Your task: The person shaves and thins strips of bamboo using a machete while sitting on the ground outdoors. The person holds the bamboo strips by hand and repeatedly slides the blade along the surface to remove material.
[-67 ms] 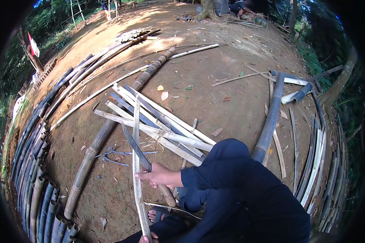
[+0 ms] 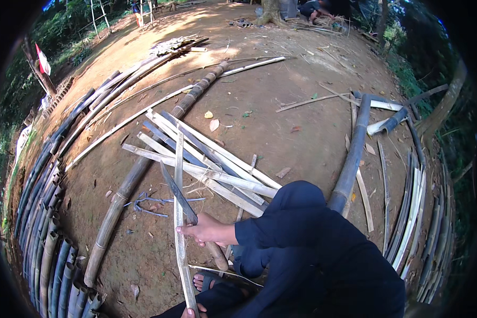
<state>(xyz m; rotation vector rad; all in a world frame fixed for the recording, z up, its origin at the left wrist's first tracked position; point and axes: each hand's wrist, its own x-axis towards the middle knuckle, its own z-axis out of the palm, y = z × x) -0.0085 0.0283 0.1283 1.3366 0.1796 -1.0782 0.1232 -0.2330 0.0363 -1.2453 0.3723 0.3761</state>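
Observation:
My right hand [image 2: 209, 230], in a dark sleeve, is wrapped round a machete. The machete's dark blade [image 2: 177, 192] points up and to the left, lying against a pale split bamboo strip [image 2: 180, 249]. Below the fist its brown wooden handle [image 2: 217, 255] sticks out. At the lower edge my left hand [image 2: 195, 310] is closed round the near end of the same strip; only part of that hand shows. The strip's far end reaches over a crossed pile of split bamboo slats [image 2: 222, 172].
A thick bamboo pole [image 2: 124, 196] lies under the slats. Dark bamboo poles [image 2: 50, 254] are stacked at the left. Another dark pole [image 2: 351, 153] and bundled slats [image 2: 409, 217] lie to the right. Blue cord [image 2: 152, 200] rests on the dirt. A person [image 2: 314, 9] crouches far off.

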